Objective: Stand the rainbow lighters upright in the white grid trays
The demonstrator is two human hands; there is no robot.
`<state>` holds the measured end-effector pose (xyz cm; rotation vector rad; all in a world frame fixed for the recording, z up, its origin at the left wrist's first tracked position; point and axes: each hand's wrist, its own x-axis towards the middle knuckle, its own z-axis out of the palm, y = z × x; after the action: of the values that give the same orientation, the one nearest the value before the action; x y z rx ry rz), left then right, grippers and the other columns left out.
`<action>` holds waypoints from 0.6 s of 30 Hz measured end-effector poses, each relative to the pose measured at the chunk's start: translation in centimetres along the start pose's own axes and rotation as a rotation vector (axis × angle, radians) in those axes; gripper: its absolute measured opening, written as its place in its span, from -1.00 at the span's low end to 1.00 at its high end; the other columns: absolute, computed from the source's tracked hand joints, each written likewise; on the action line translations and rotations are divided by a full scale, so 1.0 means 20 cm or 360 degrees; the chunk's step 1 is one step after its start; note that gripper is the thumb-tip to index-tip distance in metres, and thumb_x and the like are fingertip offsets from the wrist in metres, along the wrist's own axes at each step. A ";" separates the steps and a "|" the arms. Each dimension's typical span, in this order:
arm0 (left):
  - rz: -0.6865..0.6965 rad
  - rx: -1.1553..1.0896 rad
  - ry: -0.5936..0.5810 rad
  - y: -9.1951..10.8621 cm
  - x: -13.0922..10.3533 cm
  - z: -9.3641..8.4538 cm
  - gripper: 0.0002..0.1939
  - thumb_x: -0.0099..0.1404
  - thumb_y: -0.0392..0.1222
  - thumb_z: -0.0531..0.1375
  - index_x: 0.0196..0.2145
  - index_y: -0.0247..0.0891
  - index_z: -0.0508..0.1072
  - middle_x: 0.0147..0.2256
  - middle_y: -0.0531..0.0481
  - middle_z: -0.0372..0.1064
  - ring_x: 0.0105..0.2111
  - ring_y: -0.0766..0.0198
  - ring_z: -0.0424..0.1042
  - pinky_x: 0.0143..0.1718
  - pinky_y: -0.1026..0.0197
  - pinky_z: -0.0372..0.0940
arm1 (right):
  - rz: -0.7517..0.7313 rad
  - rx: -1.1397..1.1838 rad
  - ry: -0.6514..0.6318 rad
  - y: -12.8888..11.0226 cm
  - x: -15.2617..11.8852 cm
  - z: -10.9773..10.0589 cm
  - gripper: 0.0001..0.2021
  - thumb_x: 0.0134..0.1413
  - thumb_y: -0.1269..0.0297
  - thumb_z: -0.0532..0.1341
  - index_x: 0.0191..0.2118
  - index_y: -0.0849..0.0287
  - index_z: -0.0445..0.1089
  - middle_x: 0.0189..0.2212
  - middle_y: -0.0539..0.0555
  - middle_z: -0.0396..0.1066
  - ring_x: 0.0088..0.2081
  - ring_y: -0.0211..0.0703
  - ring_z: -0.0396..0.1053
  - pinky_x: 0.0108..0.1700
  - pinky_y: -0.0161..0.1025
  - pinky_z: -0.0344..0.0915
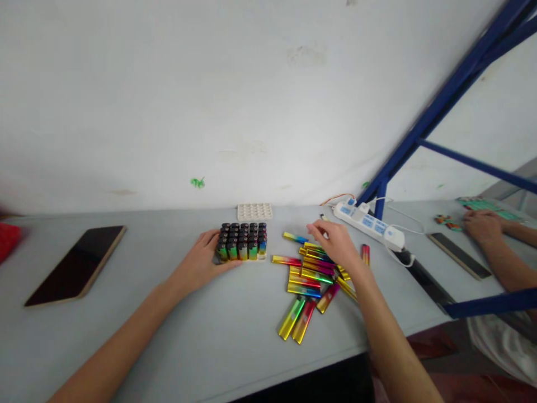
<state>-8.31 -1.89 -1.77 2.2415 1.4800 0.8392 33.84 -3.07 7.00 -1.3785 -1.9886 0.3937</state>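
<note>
Black-topped lighters (242, 240) stand upright in rows in a white tray (262, 257) near the middle of the table. My left hand (205, 260) rests against the left side of these rows, fingers behind and thumb along the front, holding the block. Over the upper part of a loose pile of shiny coloured lighters (304, 280) is my right hand (331, 238), its fingers bent together; whether anything is between the fingertips is too small to tell. Several pile pieces lie crosswise, and two lie slanted at the near end. My right wrist covers part of the pile.
A white holed tray (254, 211) lies by the wall. To the right are a power strip (369, 224) with cables and a blue metal frame (419, 134). A dark tablet (78, 266) lies left, near a red object (8, 239). Another person's hands (482, 224) are far right.
</note>
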 end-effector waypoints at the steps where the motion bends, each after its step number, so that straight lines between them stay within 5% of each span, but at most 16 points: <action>1: 0.0008 0.0007 0.0004 0.00 0.00 0.00 -0.10 0.33 0.65 0.45 0.29 -0.10 0.66 0.36 -0.27 0.63 0.46 -0.40 0.53 0.61 -0.46 0.41 | 0.0019 -0.0003 0.0014 0.01 -0.03 -0.05 -0.41 0.69 -0.31 0.17 -0.29 0.00 0.53 -0.39 0.08 0.60 -0.32 0.04 0.48 -0.14 -0.09 0.34; 10: 0.0012 0.0056 -0.0022 -0.01 0.01 -0.03 -0.14 0.38 0.60 0.42 0.32 -0.09 0.59 0.36 -0.26 0.63 0.45 -0.46 0.54 0.62 -0.46 0.40 | 0.0137 -0.0026 -0.0013 0.00 -0.43 -0.26 -0.64 0.63 -0.14 0.34 -0.17 -0.01 0.61 -0.25 0.14 0.66 -0.22 0.13 0.60 -0.07 0.03 0.53; 15: -0.0022 0.0050 -0.0001 -0.02 0.03 -0.03 -0.13 0.34 0.60 0.41 0.29 -0.10 0.60 0.33 -0.28 0.64 0.44 -0.50 0.54 0.61 -0.50 0.40 | 0.0035 -0.0010 -0.0036 -0.01 -0.59 -0.18 -0.83 0.65 0.08 0.37 -0.02 -0.03 0.70 -0.04 0.21 0.69 0.02 0.22 0.66 0.17 0.16 0.63; 18: -0.0028 0.0040 0.0017 -0.02 0.04 -0.03 -0.15 0.31 0.63 0.40 0.22 -0.08 0.63 0.29 -0.26 0.66 0.41 -0.50 0.56 0.59 -0.54 0.43 | -0.0051 -0.0082 -0.0128 -0.05 -0.55 -0.08 -0.86 0.67 0.20 0.36 0.06 -0.03 0.73 0.05 0.23 0.67 0.11 0.23 0.65 0.26 0.20 0.62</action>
<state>-8.78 -1.09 -1.35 2.2424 1.5212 0.8332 36.57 -13.65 4.78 -1.3804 -2.0969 0.3916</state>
